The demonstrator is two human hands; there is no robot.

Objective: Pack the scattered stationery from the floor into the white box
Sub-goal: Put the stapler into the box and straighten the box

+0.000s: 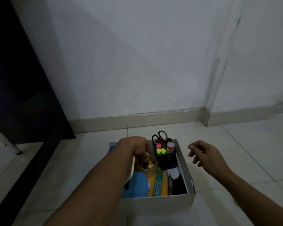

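The white box is seen on the floor, its long axis running away toward the wall. A tape roll inside is reached by the left hand, fingers hidden. The right hand hovers, fingers loosely spread. The pen cup and scissors could be toppled by a careless nudge.

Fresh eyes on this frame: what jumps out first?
The white box on the pale tiled floor, centre-bottom, already filled with colourful stationery. At its far end a black pen holder carries neon highlighters and pink-handled scissors. The left hand reaches into the box above a tape roll, while the right hand hovers open, beside the box.
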